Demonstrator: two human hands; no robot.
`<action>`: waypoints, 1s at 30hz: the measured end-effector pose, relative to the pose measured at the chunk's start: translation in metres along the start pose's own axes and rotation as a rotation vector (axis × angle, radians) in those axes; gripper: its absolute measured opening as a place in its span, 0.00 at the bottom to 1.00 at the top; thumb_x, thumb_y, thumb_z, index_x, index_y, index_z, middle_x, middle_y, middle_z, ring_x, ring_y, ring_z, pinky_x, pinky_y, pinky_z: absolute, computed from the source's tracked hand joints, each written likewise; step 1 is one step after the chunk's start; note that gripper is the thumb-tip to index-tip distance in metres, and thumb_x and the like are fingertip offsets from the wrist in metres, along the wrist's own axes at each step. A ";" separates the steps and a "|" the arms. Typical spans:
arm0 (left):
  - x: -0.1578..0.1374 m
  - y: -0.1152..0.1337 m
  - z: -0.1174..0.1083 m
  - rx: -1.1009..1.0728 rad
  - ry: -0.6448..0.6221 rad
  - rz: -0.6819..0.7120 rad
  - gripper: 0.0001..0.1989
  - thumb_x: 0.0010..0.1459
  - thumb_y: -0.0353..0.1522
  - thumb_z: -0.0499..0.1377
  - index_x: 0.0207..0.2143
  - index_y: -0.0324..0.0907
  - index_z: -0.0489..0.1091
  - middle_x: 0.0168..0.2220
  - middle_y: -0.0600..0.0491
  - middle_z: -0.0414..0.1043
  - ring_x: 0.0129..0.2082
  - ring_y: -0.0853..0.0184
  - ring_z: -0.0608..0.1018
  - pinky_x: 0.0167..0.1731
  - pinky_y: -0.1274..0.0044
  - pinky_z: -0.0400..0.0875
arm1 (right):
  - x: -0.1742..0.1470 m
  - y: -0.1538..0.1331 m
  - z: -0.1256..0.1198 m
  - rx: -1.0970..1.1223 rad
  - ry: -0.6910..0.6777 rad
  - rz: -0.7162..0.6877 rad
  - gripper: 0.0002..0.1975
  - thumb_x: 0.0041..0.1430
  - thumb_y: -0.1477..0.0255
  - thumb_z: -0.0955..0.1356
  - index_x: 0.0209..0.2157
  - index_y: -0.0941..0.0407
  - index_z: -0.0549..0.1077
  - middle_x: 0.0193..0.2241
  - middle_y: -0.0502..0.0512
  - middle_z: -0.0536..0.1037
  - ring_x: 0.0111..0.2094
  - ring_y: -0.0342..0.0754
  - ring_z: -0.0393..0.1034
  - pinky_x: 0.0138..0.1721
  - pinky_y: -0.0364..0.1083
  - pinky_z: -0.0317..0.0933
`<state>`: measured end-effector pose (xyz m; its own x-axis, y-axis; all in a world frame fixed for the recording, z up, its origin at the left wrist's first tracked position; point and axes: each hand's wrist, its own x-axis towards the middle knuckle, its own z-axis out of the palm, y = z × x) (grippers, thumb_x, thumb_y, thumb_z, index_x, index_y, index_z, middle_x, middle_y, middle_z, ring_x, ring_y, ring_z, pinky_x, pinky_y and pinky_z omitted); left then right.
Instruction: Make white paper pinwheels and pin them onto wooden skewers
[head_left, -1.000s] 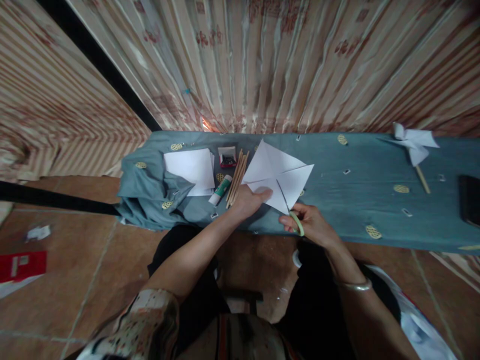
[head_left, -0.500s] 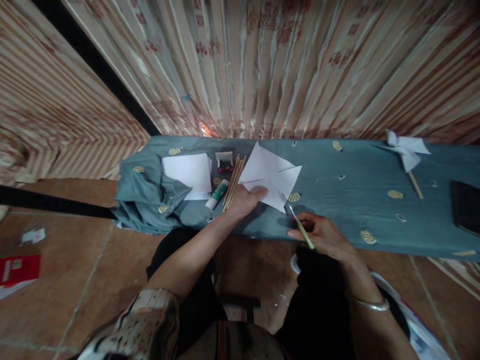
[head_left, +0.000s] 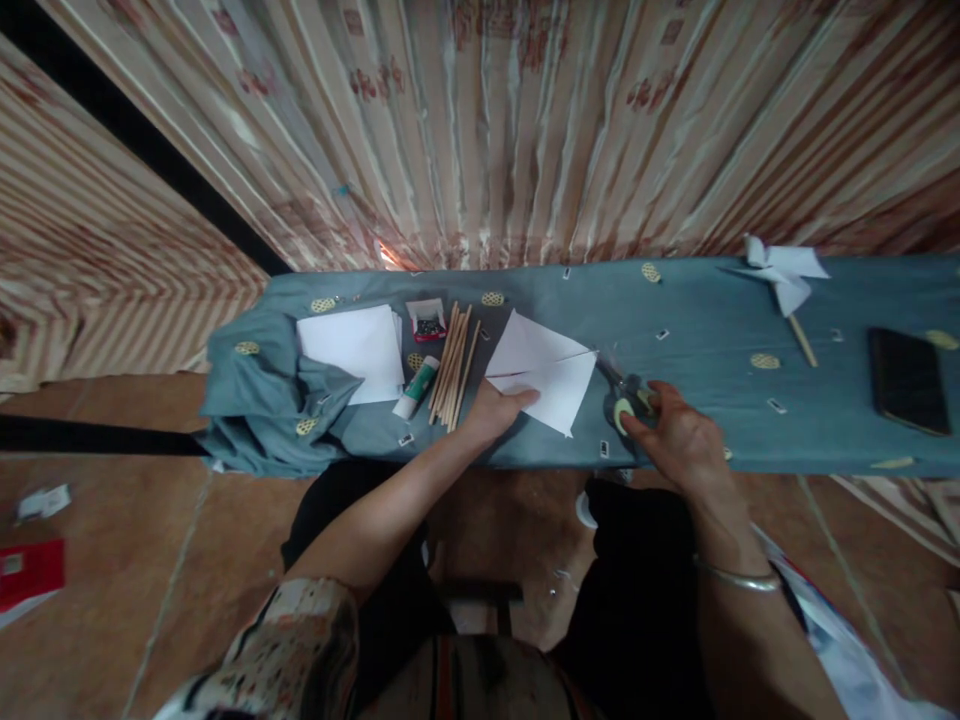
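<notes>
Head cam: paper [head_left: 561, 388] in L hand [head_left: 495, 410], nr R hand's [head_left: 679, 432] scissors [head_left: 621, 392].

1. The room is dim; pale light shows in the folds of the curtain [head_left: 525, 150];
2. A little orange spot [head_left: 391, 256] glows at its bottom;
3. The paper [head_left: 559, 385] looks bright; the legs [head_left: 645, 570] are nearly black;
4. The right hand [head_left: 682, 435] and scissors [head_left: 621, 388] look a bit smeary;
5. The bangle [head_left: 739, 578] shines;
6. Things lean and stretch near the edges; the top right corner is dark.
</notes>
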<state>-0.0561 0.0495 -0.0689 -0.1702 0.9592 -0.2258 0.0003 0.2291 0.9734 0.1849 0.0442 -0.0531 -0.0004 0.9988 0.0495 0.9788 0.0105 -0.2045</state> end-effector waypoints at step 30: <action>-0.004 -0.002 -0.033 0.062 -0.255 0.061 0.19 0.48 0.29 0.63 0.45 0.36 0.71 0.47 0.43 0.76 0.46 0.57 0.78 0.47 0.65 0.74 | 0.012 -0.005 0.014 -0.111 0.136 -0.102 0.19 0.61 0.63 0.64 0.46 0.61 0.76 0.39 0.68 0.80 0.40 0.61 0.74 0.43 0.56 0.65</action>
<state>-0.0879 0.0397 -0.0692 0.0858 0.9805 -0.1766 0.0650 0.1713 0.9831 0.1774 0.0571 -0.0648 -0.0806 0.9770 0.1976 0.9917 0.0986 -0.0831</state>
